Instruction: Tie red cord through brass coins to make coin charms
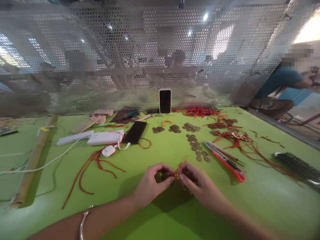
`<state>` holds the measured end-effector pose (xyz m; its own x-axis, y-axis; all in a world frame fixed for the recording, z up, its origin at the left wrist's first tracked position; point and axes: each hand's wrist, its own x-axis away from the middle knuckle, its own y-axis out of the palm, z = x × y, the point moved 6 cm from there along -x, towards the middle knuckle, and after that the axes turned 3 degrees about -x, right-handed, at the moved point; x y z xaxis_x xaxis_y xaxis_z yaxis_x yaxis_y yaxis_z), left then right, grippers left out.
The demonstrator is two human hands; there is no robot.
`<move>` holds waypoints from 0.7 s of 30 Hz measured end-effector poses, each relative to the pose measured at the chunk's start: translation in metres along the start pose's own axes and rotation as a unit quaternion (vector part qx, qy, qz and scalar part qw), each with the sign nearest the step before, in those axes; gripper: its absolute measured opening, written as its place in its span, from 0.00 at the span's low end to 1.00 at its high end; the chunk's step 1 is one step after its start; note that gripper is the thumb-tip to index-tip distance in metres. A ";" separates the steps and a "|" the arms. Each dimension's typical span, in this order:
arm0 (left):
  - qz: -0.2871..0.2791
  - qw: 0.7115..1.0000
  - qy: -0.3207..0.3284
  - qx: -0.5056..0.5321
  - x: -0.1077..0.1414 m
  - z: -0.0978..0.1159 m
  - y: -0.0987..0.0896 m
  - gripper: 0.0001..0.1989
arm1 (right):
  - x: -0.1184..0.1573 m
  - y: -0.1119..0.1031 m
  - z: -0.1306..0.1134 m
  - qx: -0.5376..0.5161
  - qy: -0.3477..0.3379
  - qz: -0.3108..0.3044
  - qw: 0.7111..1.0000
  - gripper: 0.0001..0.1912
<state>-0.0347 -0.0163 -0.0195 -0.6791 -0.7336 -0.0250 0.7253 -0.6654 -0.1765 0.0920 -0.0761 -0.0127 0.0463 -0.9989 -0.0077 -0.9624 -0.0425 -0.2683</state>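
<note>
Thumb and forefinger of my left hand [155, 181] pinch a red cord [176, 174] near the front middle of the table. My right hand [197, 181] pinches the same cord from the other side, its fingertips close to the left ones. A dark round piece, maybe a coin, shows partly behind my left fingers; the rest is hidden. Beyond the hands lie small piles of holed coins [193, 143]. To the right rest a red utility knife [226, 161] and a thin pointed stick [225, 151].
On the left are a black phone [135, 132], a white power bank [105, 137], an earphone case [108, 151], loose red cords [96, 163] and a bamboo pole [32, 166]. A phone [165, 101] stands before a perforated metal screen [125, 50]. A black brush [297, 166] lies right; a person sits beyond.
</note>
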 end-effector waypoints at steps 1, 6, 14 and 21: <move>0.002 1.000 -0.004 0.002 0.000 0.000 0.000 0.06 | 0.000 0.000 -0.001 0.007 0.000 0.002 1.000 0.08; -0.001 1.000 -0.014 -0.003 0.000 0.001 0.000 0.08 | 0.000 0.002 -0.008 0.052 -0.012 0.006 0.999 0.08; 0.008 1.000 -0.020 -0.021 0.000 0.001 0.000 0.09 | -0.002 -0.001 -0.011 0.084 -0.020 0.030 0.996 0.05; 0.004 0.999 -0.026 -0.020 0.001 0.001 0.000 0.10 | -0.002 -0.002 -0.011 0.092 -0.029 0.030 0.995 0.06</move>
<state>-0.0346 -0.0171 -0.0185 -0.6657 -0.7459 0.0234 0.7251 -0.6538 -0.2162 0.0909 -0.0739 -0.0011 0.0101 -0.9965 -0.0832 -0.8990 0.0274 -0.4370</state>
